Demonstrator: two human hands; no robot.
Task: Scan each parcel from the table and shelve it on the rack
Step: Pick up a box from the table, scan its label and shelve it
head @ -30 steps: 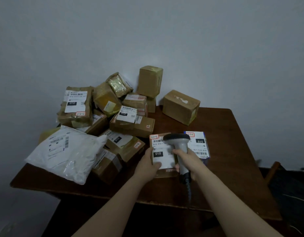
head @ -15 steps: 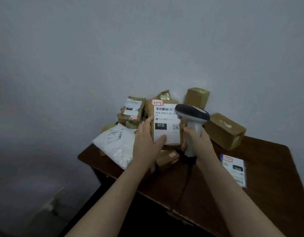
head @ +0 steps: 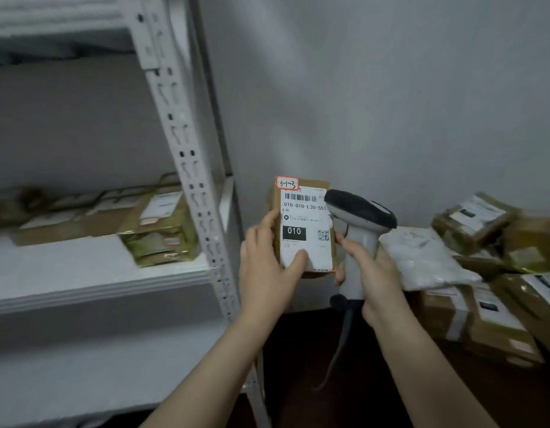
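The left hand (head: 264, 267) has its fingers (head: 261, 225) and thumb curled round a brown parcel (head: 304, 230), held upright with its label facing the camera. The right hand (head: 372, 273) grips the scanner (head: 358, 217), its head touching the parcel's right edge. They are between the white rack (head: 187, 156), holding shelved parcels (head: 156, 227), and the piled parcels (head: 490, 264) at right.

Parcel (head: 304, 220): brown box, upright, white label w/ barcode, "010", red-edged tag "3-1-3"; held just right of rack (head: 187, 168) post. Scanner (head: 360, 211): grey, dark head, further right. Parcel pile (head: 477, 319) far right of rack.
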